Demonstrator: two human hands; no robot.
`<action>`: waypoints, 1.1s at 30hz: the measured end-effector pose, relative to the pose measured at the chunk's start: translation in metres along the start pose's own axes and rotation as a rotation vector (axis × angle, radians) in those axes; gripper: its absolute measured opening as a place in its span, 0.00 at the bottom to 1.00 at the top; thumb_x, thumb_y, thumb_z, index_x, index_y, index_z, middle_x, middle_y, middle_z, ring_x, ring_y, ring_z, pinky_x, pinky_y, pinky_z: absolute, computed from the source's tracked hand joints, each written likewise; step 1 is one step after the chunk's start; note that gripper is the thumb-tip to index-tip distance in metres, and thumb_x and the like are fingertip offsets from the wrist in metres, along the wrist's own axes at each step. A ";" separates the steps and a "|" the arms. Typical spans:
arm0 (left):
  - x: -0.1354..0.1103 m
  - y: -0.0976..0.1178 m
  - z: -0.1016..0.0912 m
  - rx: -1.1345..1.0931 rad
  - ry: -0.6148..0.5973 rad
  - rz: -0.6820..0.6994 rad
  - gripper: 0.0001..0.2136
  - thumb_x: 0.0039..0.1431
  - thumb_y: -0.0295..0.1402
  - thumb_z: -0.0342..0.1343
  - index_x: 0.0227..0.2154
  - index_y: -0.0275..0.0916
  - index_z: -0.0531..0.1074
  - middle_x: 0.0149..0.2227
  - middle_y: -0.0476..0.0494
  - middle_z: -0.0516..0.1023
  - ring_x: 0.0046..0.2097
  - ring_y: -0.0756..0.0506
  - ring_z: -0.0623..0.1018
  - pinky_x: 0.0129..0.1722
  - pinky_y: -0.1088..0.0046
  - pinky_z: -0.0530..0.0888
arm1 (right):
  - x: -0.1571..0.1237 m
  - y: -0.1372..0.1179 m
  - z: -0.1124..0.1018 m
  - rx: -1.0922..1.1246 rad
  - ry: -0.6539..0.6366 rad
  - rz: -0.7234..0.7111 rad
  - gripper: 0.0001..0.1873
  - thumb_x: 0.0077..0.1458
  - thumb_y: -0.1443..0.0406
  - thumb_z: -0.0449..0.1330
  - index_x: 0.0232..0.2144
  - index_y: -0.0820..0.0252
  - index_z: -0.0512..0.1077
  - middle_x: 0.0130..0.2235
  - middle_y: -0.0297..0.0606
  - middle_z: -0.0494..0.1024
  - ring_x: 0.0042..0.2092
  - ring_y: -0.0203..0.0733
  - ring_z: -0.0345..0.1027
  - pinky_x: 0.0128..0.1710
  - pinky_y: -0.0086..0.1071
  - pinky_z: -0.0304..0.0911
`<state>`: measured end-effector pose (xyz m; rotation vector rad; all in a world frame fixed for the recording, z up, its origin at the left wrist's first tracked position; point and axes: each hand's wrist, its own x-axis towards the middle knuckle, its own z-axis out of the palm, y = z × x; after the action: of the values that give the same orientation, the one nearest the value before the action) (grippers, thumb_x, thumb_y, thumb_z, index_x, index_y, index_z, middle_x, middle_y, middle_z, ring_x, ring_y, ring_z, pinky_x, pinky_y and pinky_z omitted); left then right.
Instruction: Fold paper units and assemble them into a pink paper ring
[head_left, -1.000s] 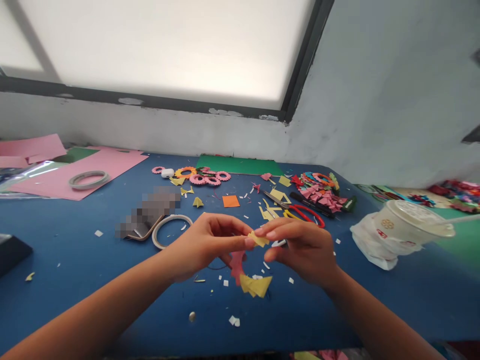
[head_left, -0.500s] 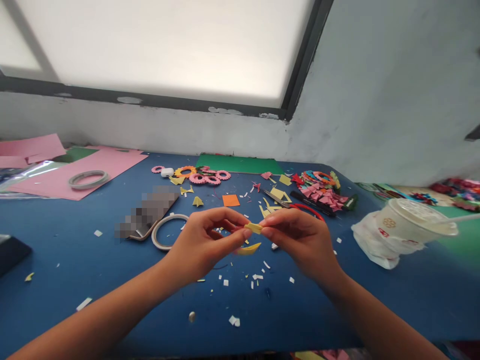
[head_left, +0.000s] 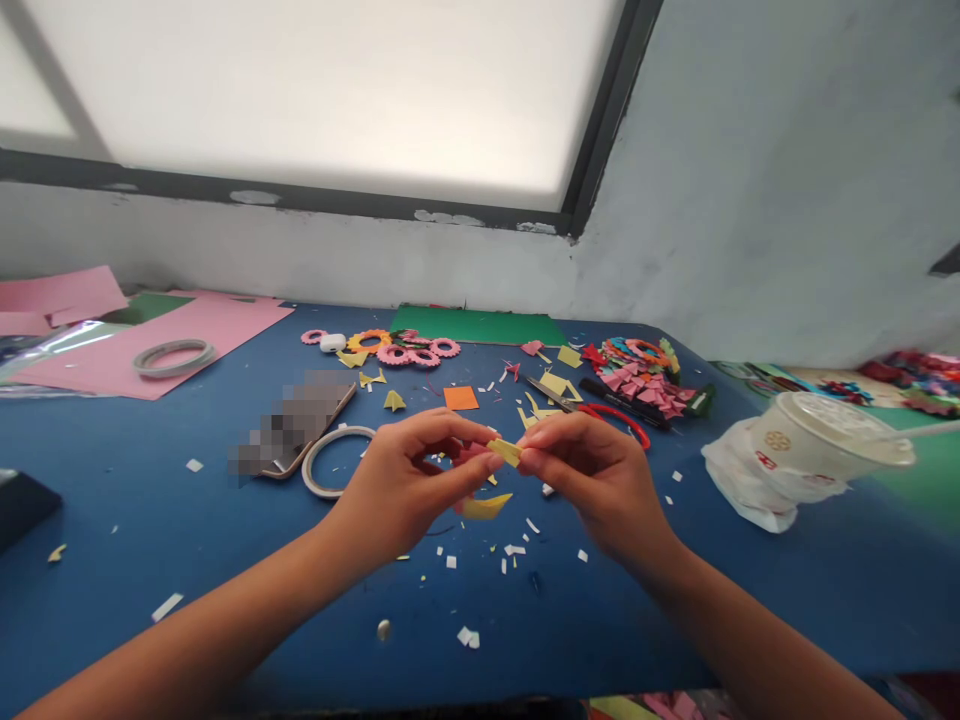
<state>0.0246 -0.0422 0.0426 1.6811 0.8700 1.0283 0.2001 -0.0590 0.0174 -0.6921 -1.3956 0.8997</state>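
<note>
Above the middle of the blue table [head_left: 540,650], the left hand [head_left: 415,470], at nine o'clock, and the right hand [head_left: 604,475], at three, pinch a small yellow folded paper [head_left: 505,452] between thumbs and fingertips. Pink paper [head_left: 469,454] shows behind the left fingers; another yellow fold [head_left: 487,507] hangs near six o'clock, its join hidden. Good handling probably means a steady left pinch, light right-thumb pressure along the crease, and no squeezing that buckles thin layers.
</note>
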 end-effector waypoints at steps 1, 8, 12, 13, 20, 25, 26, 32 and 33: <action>0.001 0.000 0.000 -0.011 0.003 0.010 0.06 0.48 0.33 0.61 0.29 0.38 0.75 0.27 0.50 0.71 0.23 0.54 0.72 0.21 0.82 0.73 | 0.000 0.001 0.000 0.016 -0.001 0.009 0.06 0.46 0.71 0.64 0.27 0.55 0.74 0.29 0.30 0.75 0.30 0.31 0.69 0.31 0.23 0.68; -0.001 0.000 0.002 -0.062 0.069 -0.006 0.07 0.44 0.32 0.64 0.26 0.37 0.73 0.24 0.51 0.73 0.21 0.55 0.72 0.19 0.83 0.74 | -0.001 0.002 0.001 0.116 0.004 0.079 0.05 0.46 0.70 0.64 0.26 0.55 0.74 0.28 0.30 0.75 0.31 0.30 0.68 0.31 0.24 0.68; -0.003 0.000 0.002 -0.061 0.112 0.015 0.06 0.46 0.32 0.63 0.25 0.36 0.72 0.26 0.49 0.75 0.22 0.55 0.72 0.20 0.83 0.74 | -0.001 0.002 0.003 0.193 0.011 0.125 0.05 0.46 0.70 0.64 0.25 0.54 0.74 0.28 0.29 0.75 0.30 0.28 0.68 0.31 0.22 0.67; -0.004 0.000 0.002 -0.064 0.121 0.022 0.06 0.46 0.32 0.63 0.25 0.36 0.72 0.26 0.49 0.75 0.23 0.54 0.72 0.20 0.83 0.74 | -0.002 0.002 0.004 0.212 0.019 0.135 0.05 0.46 0.70 0.65 0.25 0.54 0.74 0.28 0.29 0.75 0.30 0.28 0.68 0.31 0.21 0.67; -0.003 0.000 0.004 -0.094 0.148 0.030 0.06 0.46 0.30 0.63 0.24 0.35 0.71 0.26 0.49 0.75 0.22 0.53 0.73 0.19 0.82 0.75 | -0.003 0.006 0.008 0.343 0.056 0.199 0.05 0.44 0.70 0.66 0.24 0.54 0.74 0.27 0.28 0.75 0.29 0.27 0.69 0.31 0.21 0.68; -0.003 -0.005 0.007 -0.158 0.167 0.016 0.06 0.47 0.29 0.62 0.24 0.35 0.69 0.26 0.49 0.76 0.21 0.53 0.74 0.18 0.80 0.75 | -0.003 0.008 0.011 0.374 0.081 0.200 0.05 0.43 0.68 0.67 0.23 0.53 0.74 0.28 0.28 0.75 0.29 0.29 0.70 0.32 0.23 0.69; -0.003 -0.005 0.007 -0.164 0.170 0.012 0.06 0.47 0.29 0.62 0.24 0.35 0.69 0.27 0.49 0.76 0.21 0.53 0.74 0.18 0.80 0.75 | -0.003 0.008 0.011 0.370 0.080 0.196 0.06 0.42 0.68 0.67 0.23 0.53 0.73 0.27 0.27 0.75 0.29 0.29 0.70 0.32 0.23 0.69; -0.004 -0.006 0.008 -0.155 0.174 -0.006 0.07 0.48 0.30 0.62 0.24 0.36 0.69 0.27 0.48 0.77 0.21 0.53 0.74 0.18 0.80 0.75 | -0.002 0.007 0.010 0.319 0.065 0.193 0.06 0.41 0.67 0.67 0.22 0.54 0.72 0.27 0.27 0.74 0.28 0.29 0.70 0.31 0.23 0.69; -0.003 -0.006 0.008 -0.153 0.172 -0.005 0.07 0.48 0.31 0.62 0.24 0.36 0.69 0.27 0.48 0.77 0.21 0.53 0.74 0.18 0.80 0.75 | -0.002 0.007 0.010 0.310 0.062 0.193 0.06 0.42 0.66 0.67 0.23 0.54 0.72 0.27 0.28 0.74 0.28 0.29 0.70 0.31 0.23 0.69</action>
<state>0.0297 -0.0461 0.0341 1.4779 0.8815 1.2191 0.1892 -0.0580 0.0110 -0.6180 -1.1150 1.2066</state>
